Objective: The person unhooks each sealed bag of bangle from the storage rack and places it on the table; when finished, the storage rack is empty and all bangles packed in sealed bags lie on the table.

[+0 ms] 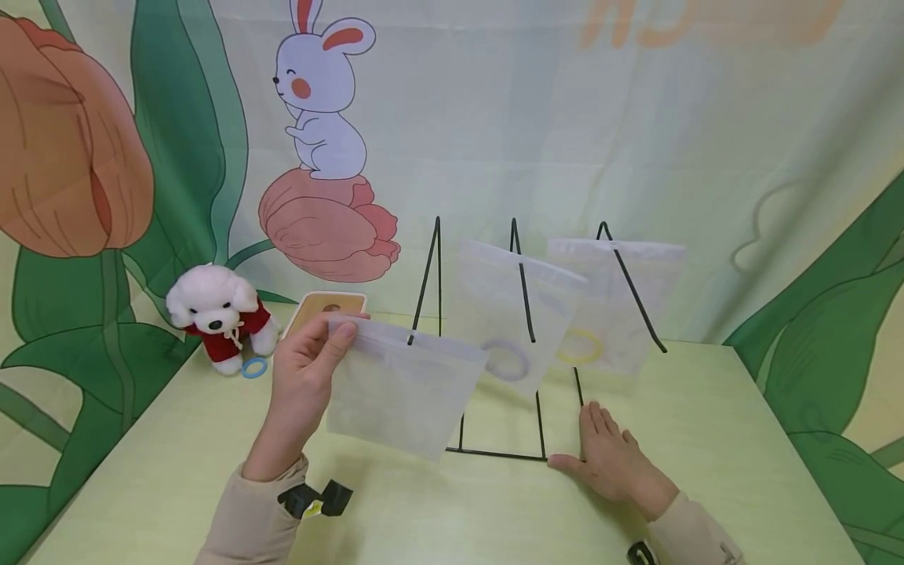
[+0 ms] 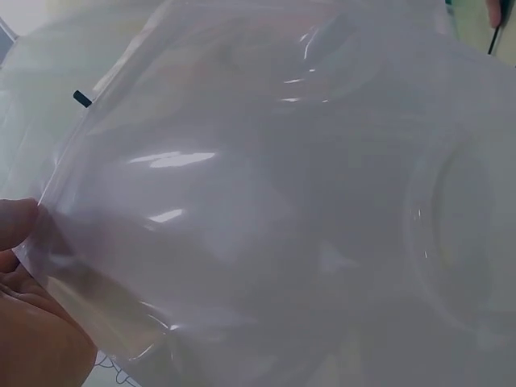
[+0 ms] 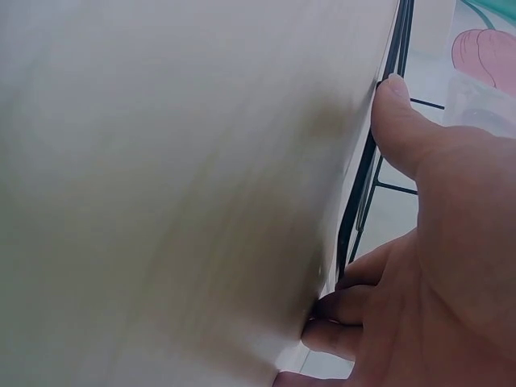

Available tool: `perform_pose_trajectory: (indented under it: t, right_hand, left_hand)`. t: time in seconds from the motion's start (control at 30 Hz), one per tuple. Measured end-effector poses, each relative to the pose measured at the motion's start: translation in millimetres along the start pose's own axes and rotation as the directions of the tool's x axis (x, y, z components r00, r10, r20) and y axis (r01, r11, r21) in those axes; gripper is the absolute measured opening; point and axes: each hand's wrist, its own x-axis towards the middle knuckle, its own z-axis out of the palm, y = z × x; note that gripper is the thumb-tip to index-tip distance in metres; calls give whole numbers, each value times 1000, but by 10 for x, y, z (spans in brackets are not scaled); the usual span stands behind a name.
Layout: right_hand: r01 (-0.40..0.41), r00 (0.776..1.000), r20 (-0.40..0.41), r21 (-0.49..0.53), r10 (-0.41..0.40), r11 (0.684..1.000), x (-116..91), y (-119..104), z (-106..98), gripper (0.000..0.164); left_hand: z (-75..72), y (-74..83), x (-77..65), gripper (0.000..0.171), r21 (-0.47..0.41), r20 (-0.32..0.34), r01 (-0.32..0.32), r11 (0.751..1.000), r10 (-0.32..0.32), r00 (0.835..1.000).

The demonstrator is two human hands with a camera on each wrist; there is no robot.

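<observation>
Far left: Where the table [image 1: 395, 510] meets the printed backdrop [image 1: 459, 118], a white plush dog [image 1: 215, 310] in red clothing faces you, with a small blue ring [image 1: 254, 376] lying by its feet.
Beside the dog: a flat brown piece [image 1: 308, 308] with a white border, partly covered by your own hand.
Your left hand [image 1: 304, 384]: raised, its thumb and fingers pinching the upper left corner of the left bag [image 1: 402, 400], a translucent pouch.
Pinched pouch: it slants down to the right, its upper edge at the tip of the left hook [image 1: 424, 282]; you see that tip in front, but cannot tell whether it runs through a hole. Your left wrist view shows a pale curved band at the right; you cannot tell whether it lies inside this pouch or behind it.
Wire rack [image 1: 494, 453]: black, its base on the table in front of you.
Middle bag [image 1: 494, 306]: tilted on the middle hook [image 1: 523, 286], a purple ring [image 1: 524, 366] low inside.
Right bag [image 1: 614, 306]: on the right hook [image 1: 631, 285], partly behind its neighbour, a yellow ring [image 1: 599, 347] at its lower left.
Your right hand [image 1: 610, 455]: low by the base, fingers straight, thumb spread wide; your right wrist view shows the thumb tip touching black wire.
</observation>
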Motion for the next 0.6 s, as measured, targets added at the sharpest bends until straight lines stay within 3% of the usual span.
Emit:
perform_pose_trajectory:
  t: [0.6]
  right_hand:
    - [-1, 1000, -10, -9, 1, 1000, 5, 11, 18, 107]
  left_hand:
    - [7, 32, -14, 19, 14, 9, -15, 1000, 14, 1000]
